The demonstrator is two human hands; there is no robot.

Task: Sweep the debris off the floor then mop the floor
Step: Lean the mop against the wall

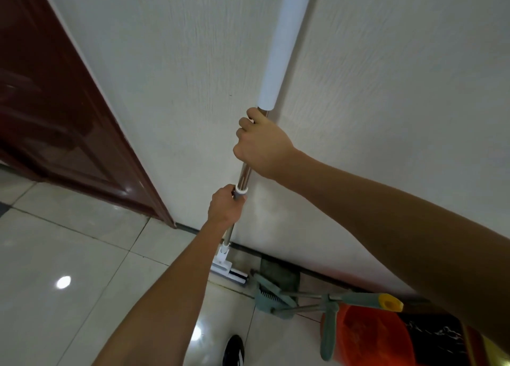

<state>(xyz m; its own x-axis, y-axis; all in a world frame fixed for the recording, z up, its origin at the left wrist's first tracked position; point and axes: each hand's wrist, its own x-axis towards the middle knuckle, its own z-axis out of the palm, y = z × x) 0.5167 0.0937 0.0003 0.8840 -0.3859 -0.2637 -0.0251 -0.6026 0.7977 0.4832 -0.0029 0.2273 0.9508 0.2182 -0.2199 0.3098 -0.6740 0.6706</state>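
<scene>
A mop stands nearly upright against the white wall, with a shiny metal pole [245,174] and a white foam grip [284,45] at its top. Its white flat head [229,272] rests on the tiled floor at the wall's foot. My right hand [262,145] is closed around the pole just below the foam grip. My left hand [227,207] grips the pole lower down, at a white and grey collar. A green broom and dustpan set [278,296] lies on the floor by the wall, to the right of the mop head.
A dark red wooden door [55,103] stands at the left. An orange bucket [367,335] sits at the lower right beside a dark bag. The broom's green handle with a yellow tip [386,302] points right. A black shoe [234,350] shows at the bottom. Glossy beige floor tiles [69,255] spread to the left.
</scene>
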